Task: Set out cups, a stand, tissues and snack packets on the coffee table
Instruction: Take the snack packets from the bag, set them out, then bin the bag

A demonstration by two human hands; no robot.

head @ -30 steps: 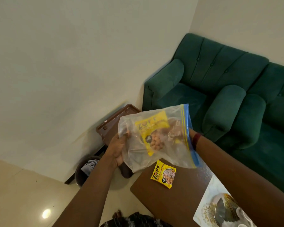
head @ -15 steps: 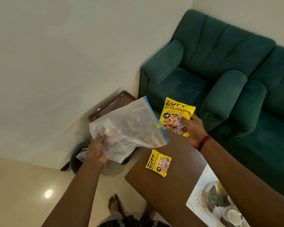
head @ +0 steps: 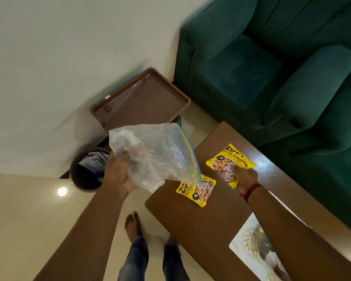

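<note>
My left hand point(head: 118, 171) grips a clear zip bag point(head: 156, 155) with a blue seal, held over the left end of the brown coffee table point(head: 207, 230). My right hand point(head: 244, 176) holds a yellow soya chunks packet point(head: 227, 161) low over the table, at or just above its surface. A second yellow packet point(head: 197, 189) lies flat on the table, its top edge hidden under the bag's corner. A white patterned mat point(head: 249, 248) lies at the table's near right, partly behind my right arm.
A green sofa point(head: 272, 57) runs along the far side of the table. A brown tray-like lid point(head: 142, 98) leans by the wall, above a dark bin point(head: 85, 171) with rubbish. My feet point(head: 133, 226) stand on pale floor tiles left of the table.
My right hand drew a yellow packet out of the zip bag and lowered it to the table beside the first packet. The left hand kept the bag and the view tilted down.
</note>
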